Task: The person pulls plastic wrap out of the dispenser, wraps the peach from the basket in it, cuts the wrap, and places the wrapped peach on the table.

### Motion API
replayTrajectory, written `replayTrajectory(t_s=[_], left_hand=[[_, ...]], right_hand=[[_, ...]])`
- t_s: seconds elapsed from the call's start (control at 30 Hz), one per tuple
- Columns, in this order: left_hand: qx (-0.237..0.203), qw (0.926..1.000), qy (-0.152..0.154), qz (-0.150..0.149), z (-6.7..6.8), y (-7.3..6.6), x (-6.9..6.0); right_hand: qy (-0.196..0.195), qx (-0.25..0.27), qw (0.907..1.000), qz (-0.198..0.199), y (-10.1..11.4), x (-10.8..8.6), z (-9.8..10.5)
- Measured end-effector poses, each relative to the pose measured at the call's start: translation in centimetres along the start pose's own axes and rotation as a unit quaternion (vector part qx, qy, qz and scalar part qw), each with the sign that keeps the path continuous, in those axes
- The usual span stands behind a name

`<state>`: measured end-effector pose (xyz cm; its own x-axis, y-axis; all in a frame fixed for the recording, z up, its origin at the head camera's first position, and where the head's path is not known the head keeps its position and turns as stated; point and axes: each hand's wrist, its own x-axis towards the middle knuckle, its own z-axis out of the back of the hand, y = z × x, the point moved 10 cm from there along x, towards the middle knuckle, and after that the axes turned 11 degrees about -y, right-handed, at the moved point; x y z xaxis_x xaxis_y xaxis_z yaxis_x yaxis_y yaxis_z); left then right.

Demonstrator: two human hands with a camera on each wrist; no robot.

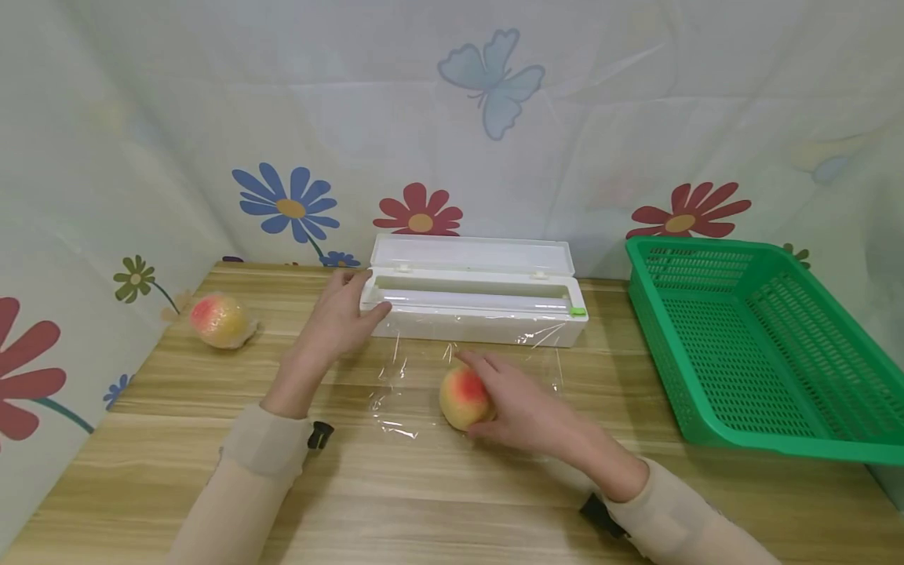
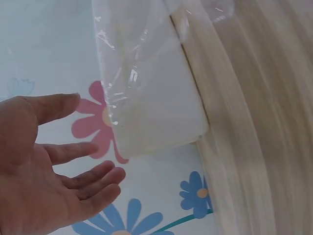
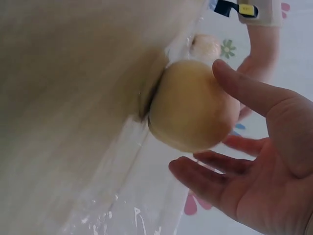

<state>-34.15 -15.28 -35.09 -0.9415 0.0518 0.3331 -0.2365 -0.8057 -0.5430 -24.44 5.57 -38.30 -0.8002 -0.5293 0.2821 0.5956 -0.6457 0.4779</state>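
Note:
A red-and-yellow peach [image 1: 461, 400] [image 3: 188, 110] rests on clear plastic film [image 1: 413, 392] [image 3: 124, 210] spread over the table. My right hand [image 1: 526, 408] [image 3: 269, 152] holds it from the right, thumb on one side and fingers on the other. Behind the peach stands a white box [image 1: 480, 326] [image 2: 161, 98], its lid raised, with a film roll [image 1: 473, 300] inside; the film runs out over its front edge. At the box's left end is my left hand [image 1: 339, 318] [image 2: 56, 161], its fingers spread and holding nothing; whether it touches the box cannot be told.
Another peach [image 1: 222, 322] [image 3: 205, 46], in a shiny clear wrap, lies at the table's left edge. A green perforated basket [image 1: 660, 353] stands on the right. Behind the wooden table [image 1: 381, 502] hangs a flower-patterned cloth [image 1: 353, 102].

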Motion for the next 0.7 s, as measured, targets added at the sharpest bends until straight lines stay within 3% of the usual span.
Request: replayTrajectory(t_s=[0.17, 0.27, 0.33, 0.4, 0.53, 0.63, 0.7], left_hand=[[-0.004, 0.9985, -0.031, -0.046, 1.1, -2.6, -0.5], [-0.006, 0.9976, -0.004, -0.069, 0.8, -3.8, -1.0], [-0.005, 0.9954, 0.050, -0.082, -0.1, -4.4, -1.6], [-0.001, 0.9879, 0.121, -0.097, -1.4, -4.9, -2.5], [0.008, 0.9572, 0.259, -0.128, -4.1, -5.7, -5.1], [0.015, 0.9346, 0.329, -0.135, -5.6, -6.1, -7.0], [0.013, 0.9236, 0.360, -0.130, -6.5, -6.5, -8.1]], right_hand=[[0.002, -0.032, 0.9968, -0.073, -1.6, -0.8, 1.3], [0.039, -0.075, 0.9928, -0.086, -2.2, -1.4, 1.4], [0.075, -0.093, 0.9896, -0.081, -2.3, -1.9, 1.1], [0.108, -0.098, 0.9864, -0.075, -2.4, -2.4, 0.5], [0.148, -0.097, 0.9818, -0.067, -2.6, -2.9, -0.8], [0.151, -0.096, 0.9825, -0.050, -2.5, -2.9, -1.4], [0.147, -0.094, 0.9840, -0.040, -2.4, -2.9, -1.4]])
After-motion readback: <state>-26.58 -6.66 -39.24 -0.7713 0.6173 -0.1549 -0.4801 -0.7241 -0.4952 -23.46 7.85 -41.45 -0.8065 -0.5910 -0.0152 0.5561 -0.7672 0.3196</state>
